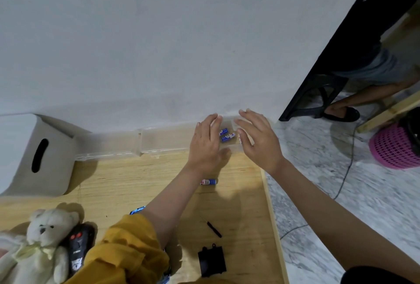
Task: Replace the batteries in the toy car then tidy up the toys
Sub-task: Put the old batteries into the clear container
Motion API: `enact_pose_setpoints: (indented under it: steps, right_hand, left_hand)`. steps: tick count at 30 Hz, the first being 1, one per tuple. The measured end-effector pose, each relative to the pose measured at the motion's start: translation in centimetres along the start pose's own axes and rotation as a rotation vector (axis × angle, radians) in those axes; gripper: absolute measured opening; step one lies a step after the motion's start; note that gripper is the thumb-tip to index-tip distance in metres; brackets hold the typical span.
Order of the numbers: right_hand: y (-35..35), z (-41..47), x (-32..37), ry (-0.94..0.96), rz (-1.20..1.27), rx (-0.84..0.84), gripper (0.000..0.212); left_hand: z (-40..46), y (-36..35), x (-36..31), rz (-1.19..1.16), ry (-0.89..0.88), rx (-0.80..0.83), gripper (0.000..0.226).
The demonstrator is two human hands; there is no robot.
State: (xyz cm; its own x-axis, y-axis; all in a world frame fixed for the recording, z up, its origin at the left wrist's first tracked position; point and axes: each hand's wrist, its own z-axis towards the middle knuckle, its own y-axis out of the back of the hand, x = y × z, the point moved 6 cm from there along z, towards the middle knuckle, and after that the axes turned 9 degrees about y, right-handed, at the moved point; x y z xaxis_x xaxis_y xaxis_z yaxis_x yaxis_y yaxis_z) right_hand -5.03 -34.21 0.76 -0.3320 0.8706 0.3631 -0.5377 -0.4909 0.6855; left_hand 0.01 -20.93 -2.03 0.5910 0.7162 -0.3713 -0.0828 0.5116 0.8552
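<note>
Two hands: left hand [205,145] and right hand [259,139], fingers spread, holding nothing, either side of a clear box [227,132]
Batteries: blue batteries [227,136] inside the box; one loose battery [208,181] on the table [127,181]
Near edge: black battery cover [211,262], small screwdriver [214,229]
Left side: white teddy bear [44,238] lying over a black remote [78,249]

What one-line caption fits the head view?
Both hands, left and right, reach around a clear box of batteries.
</note>
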Motion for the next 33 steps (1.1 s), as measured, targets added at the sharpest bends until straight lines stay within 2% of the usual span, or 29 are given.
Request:
enact_pose_setpoints:
  steps: [6, 11, 20, 26, 29, 33]
  right_hand:
    - [-0.4, -1.7, 0.5, 0.048, -0.066, 0.014, 0.019]
    - [-2.5, -3.0, 0.0, 0.016, -0.029, 0.202, 0.022]
    - [-3.0, -3.2, -0.4, -0.003, 0.010, 0.273, 0.038]
    - [-3.4, -3.5, -0.4, 0.073, -0.085, 0.187, 0.034]
    - [-3.5, -3.7, -0.4, 0.084, -0.103, 0.189, 0.035]
    - [-3.4, -3.5, 0.2, 0.033, -0.106, 0.278, 0.037]
  left_hand:
    - [-0.2, -0.2, -0.1, -0.031, -0.060, -0.016, 0.063]
    - [-0.7, -0.6, -0.1, 0.017, -0.004, 0.061, 0.043]
    - [-0.9, -1.4, 0.2, 0.125, -0.096, 0.007, 0.037]
    - [-1.0, -1.7, 0.4, 0.128, -0.109, -0.027, 0.050]
    - [-0.9, -1.6, 0.4, 0.119, -0.094, 0.055, 0.029]
    - [-1.6, 0.0, 0.6, -0.030, 0.046, 0.214, 0.045]
